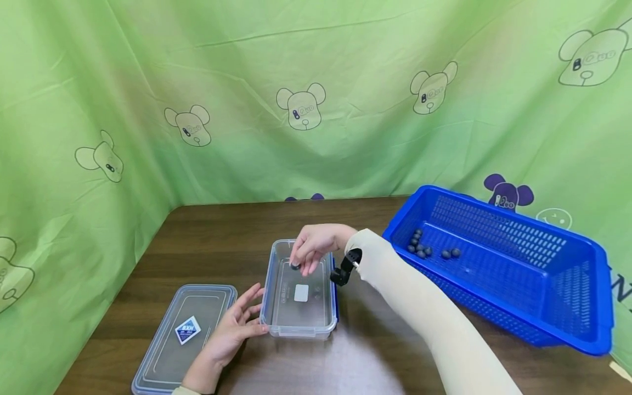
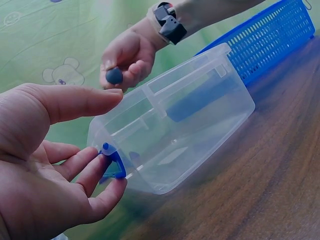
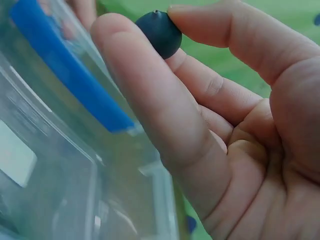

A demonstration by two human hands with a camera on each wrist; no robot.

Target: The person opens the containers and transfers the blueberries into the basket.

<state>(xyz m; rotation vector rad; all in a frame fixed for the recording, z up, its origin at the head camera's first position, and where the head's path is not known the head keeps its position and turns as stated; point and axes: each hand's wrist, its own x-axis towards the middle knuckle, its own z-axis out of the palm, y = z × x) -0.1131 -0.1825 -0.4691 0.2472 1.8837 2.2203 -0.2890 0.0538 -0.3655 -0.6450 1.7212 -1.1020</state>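
Between thumb and index finger, my right hand [image 1: 316, 248] pinches a small dark ball [image 3: 161, 34] with a tiny nub on top. This hand hovers over the far part of a clear plastic box [image 1: 299, 318], which has a white label on its bottom. At the box's left side, my left hand [image 1: 238, 323] has its fingers spread and touching the wall. In the left wrist view its fingertips rest at a blue latch [image 2: 115, 165] while the thumb lies along the rim. More dark balls [image 1: 419, 249] lie in a blue basket [image 1: 494, 269] on the right.
A clear lid [image 1: 168, 351] with a blue edge and a diamond-shaped sticker lies on the wooden table [image 1: 217, 230], left of the box. The basket stands close to the right forearm. A green printed curtain [image 1: 247, 71] hangs behind and to the sides.
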